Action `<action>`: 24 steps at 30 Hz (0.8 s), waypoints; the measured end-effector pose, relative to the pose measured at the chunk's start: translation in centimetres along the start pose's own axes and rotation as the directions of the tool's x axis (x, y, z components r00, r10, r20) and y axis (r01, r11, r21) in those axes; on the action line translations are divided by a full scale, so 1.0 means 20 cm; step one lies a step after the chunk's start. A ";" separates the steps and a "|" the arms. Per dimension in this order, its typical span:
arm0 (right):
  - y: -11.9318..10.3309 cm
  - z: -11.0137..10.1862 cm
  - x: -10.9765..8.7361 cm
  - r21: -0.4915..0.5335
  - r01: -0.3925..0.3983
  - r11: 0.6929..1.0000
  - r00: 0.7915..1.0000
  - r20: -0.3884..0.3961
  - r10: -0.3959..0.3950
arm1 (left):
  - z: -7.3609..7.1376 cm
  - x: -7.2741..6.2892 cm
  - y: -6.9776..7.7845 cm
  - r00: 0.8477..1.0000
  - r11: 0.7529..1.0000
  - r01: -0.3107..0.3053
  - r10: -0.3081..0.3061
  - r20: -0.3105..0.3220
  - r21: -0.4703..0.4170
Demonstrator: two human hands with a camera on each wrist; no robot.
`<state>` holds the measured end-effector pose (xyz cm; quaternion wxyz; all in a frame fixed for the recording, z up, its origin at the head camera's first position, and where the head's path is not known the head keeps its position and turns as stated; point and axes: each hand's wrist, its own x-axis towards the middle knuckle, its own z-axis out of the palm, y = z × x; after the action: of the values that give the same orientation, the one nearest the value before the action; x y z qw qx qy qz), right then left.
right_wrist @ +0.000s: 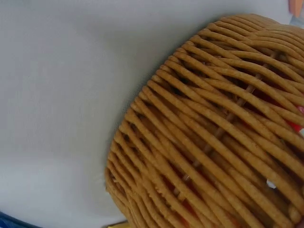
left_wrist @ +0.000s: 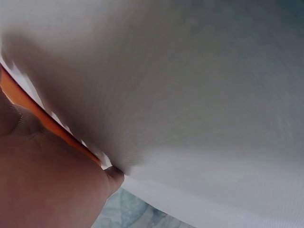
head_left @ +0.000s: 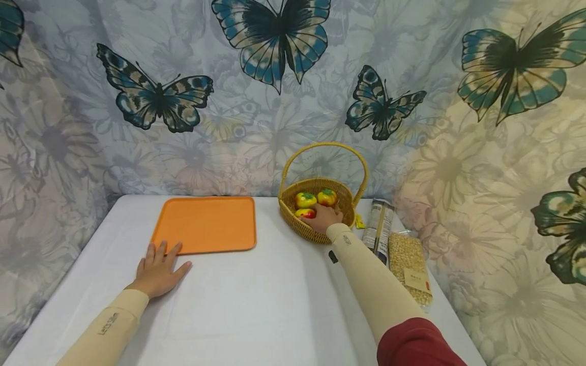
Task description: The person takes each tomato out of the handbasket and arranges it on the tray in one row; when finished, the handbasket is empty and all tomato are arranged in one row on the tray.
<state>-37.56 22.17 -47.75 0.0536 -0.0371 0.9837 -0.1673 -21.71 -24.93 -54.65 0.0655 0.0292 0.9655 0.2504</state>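
Note:
My right hand [head_left: 326, 217] reaches over the near rim into a wicker basket [head_left: 299, 231], its fingers around a yellow-and-red fruit [head_left: 304, 213] and covering part of it. Two more yellow-and-red fruits with green tops, one on the left [head_left: 305, 200] and one on the right [head_left: 327, 197], lie behind it. The basket's woven wall [right_wrist: 204, 123] fills much of the right wrist view; the hand is hidden there. My left hand [head_left: 157, 272] lies with fingers spread on the white table, fingertips at the near edge of an orange tray [head_left: 206, 223]. In the left wrist view, that hand [left_wrist: 52, 175] stays beside the tray's edge.
The basket's tall arched handle [head_left: 325, 145] rises behind my right hand. Right of the basket stand a grey printed package [head_left: 379, 229] and a clear bag of pale grains or beans [head_left: 409, 259]. A butterfly-patterned cloth [head_left: 274, 137] hangs behind the white table [head_left: 242, 305].

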 end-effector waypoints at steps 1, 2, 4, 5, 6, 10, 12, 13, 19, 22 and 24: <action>0.00 0.00 0.00 -0.001 0.001 1.000 1.000 -0.004 -0.001 | 0.00 0.00 0.00 1.000 1.000 -0.003 0.003 0.000 -0.006; 0.00 0.00 0.00 -0.002 0.000 1.000 1.000 -0.008 0.000 | 0.00 0.00 0.00 1.000 1.000 -0.005 0.005 -0.001 -0.010; 0.00 -0.01 0.01 -0.012 0.002 1.000 1.000 -0.013 -0.002 | -0.01 0.01 0.01 1.000 1.000 -0.006 0.006 0.000 -0.020; 0.00 -0.01 0.01 -0.010 0.002 1.000 1.000 -0.016 -0.002 | -0.01 0.01 0.01 1.000 1.000 -0.004 0.004 0.001 -0.014; 0.00 -0.01 0.01 -0.010 0.003 1.000 1.000 -0.017 -0.003 | -0.01 0.01 0.01 1.000 1.000 -0.003 0.003 0.005 -0.011; 0.00 -0.01 0.02 0.006 0.021 1.000 0.999 -0.038 -0.021 | -0.02 0.01 0.01 1.000 1.000 0.005 -0.005 0.021 0.004; 0.00 -0.01 0.02 0.015 0.035 0.999 0.998 -0.055 -0.034 | -0.02 0.01 0.01 1.000 1.000 0.007 -0.007 0.023 0.003; 0.00 -0.01 0.02 0.019 0.043 0.999 0.997 -0.065 -0.041 | -0.03 0.01 0.02 1.000 1.000 0.008 -0.008 0.023 -0.002; -0.04 -0.07 0.00 0.083 0.078 0.994 0.989 -0.132 -0.067 | -0.03 0.00 0.02 0.999 1.000 0.013 -0.013 0.033 -0.001; -0.11 -0.13 -0.02 0.148 0.110 0.983 0.979 -0.186 -0.081 | -0.04 0.00 0.03 0.999 1.000 0.019 -0.020 0.035 0.008; -0.16 -0.17 -0.04 0.196 0.149 0.969 0.967 -0.235 -0.101 | -0.04 -0.01 0.03 0.999 1.000 0.020 -0.020 0.036 0.010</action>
<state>-36.95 20.28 -43.36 -0.0643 -0.0745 0.9557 -0.2775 -21.63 -24.74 -53.70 0.0852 0.0242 0.9657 0.2443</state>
